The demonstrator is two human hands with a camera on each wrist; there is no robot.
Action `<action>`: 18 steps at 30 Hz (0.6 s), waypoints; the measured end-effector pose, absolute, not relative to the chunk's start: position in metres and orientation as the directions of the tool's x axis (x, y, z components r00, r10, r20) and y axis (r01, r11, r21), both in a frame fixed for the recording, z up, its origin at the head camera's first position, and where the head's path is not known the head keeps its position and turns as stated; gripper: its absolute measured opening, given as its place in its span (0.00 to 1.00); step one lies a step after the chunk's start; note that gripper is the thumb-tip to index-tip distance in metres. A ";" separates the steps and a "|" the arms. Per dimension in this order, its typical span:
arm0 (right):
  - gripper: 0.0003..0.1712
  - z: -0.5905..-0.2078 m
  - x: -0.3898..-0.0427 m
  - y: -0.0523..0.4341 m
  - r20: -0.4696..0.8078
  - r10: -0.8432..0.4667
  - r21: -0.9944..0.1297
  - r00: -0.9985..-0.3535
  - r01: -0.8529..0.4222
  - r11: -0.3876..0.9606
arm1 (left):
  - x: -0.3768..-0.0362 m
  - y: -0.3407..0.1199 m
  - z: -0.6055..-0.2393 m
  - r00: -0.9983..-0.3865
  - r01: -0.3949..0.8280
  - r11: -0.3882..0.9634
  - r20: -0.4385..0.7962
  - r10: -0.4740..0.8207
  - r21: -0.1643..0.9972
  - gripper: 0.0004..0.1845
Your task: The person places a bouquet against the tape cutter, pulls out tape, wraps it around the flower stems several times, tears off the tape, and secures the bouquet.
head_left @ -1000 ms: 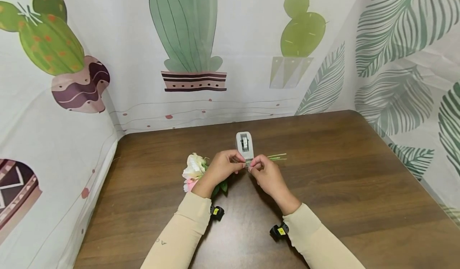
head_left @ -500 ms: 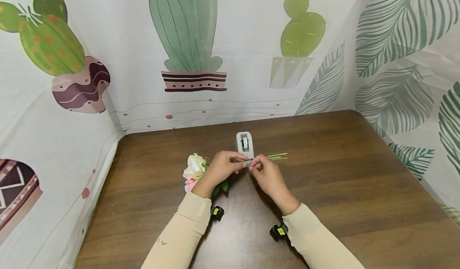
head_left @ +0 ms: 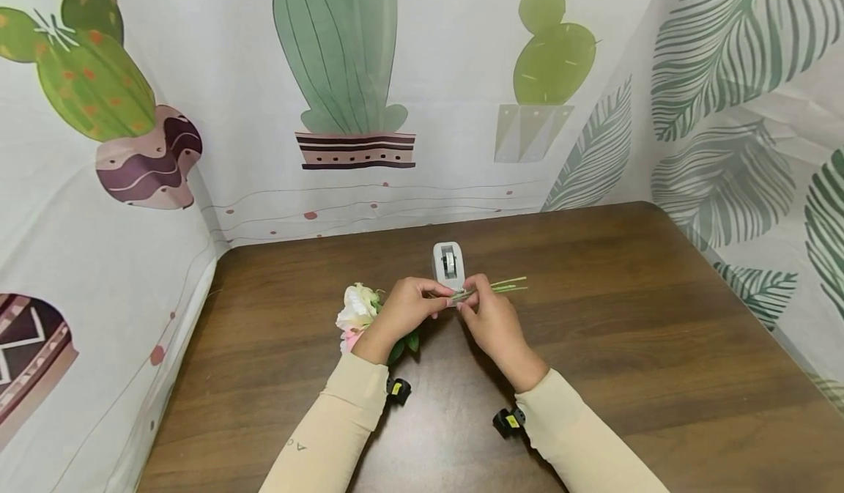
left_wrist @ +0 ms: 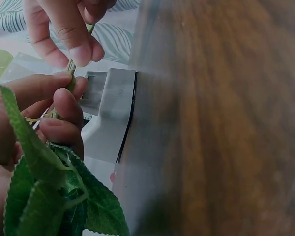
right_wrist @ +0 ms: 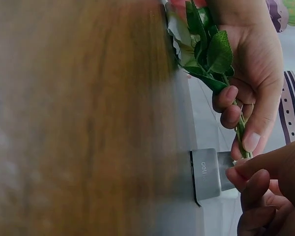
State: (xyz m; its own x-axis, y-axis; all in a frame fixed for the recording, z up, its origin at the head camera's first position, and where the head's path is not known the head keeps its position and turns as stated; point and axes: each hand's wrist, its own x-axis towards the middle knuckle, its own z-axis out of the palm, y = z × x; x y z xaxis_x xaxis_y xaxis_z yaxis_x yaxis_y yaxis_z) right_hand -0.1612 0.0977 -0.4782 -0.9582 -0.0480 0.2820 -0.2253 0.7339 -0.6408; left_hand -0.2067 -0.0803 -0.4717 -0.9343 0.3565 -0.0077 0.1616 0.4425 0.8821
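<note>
Above the table my left hand [head_left: 410,308] grips the green flower stems [head_left: 511,286] between thumb and fingers. White and pink artificial flowers [head_left: 357,306] poke out on its left, and their serrated green leaves [left_wrist: 96,209] hang below that hand in the left wrist view. Close beside it, my right hand [head_left: 493,324] pinches the same stems with thumb and index finger, and the stem ends stick out past it to the right. Between the fingertips shows a small pale, shiny bit [right_wrist: 242,161]; whether it is tape cannot be told. Fingers hide much of the stems.
Just behind the hands stands a white tape dispenser [head_left: 449,262] with a roll in it. Both hands are over a brown wooden table [head_left: 626,332]. A white curtain [head_left: 455,53] printed with cacti and leaves hangs along the back and sides.
My right fingers have shifted slightly up and around the stems, from pinching beside the left fingertips. The stem ends have tipped up a little. The left hand stays almost in place.
</note>
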 end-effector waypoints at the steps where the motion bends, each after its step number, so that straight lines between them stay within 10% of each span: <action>1: 0.17 -0.478 -0.162 0.098 0.282 -0.053 -0.631 -0.958 -0.227 0.742 | -0.206 -0.080 -0.471 -0.935 0.162 0.446 -0.008 0.356 0.880 0.06; 18: 0.08 -0.467 -0.164 0.093 0.331 -0.095 -0.474 -0.939 -0.253 0.843 | -0.206 -0.080 -0.470 -0.936 0.169 0.441 0.004 0.351 0.882 0.07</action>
State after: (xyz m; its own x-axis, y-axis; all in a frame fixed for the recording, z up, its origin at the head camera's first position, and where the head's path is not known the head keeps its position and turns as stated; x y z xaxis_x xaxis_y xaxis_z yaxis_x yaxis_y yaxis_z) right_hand -0.1637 0.0927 -0.4673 -0.9388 -0.0954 0.3309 -0.2528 0.8434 -0.4741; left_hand -0.2062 -0.0795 -0.4703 -0.9363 0.3512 0.0041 0.1692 0.4407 0.8816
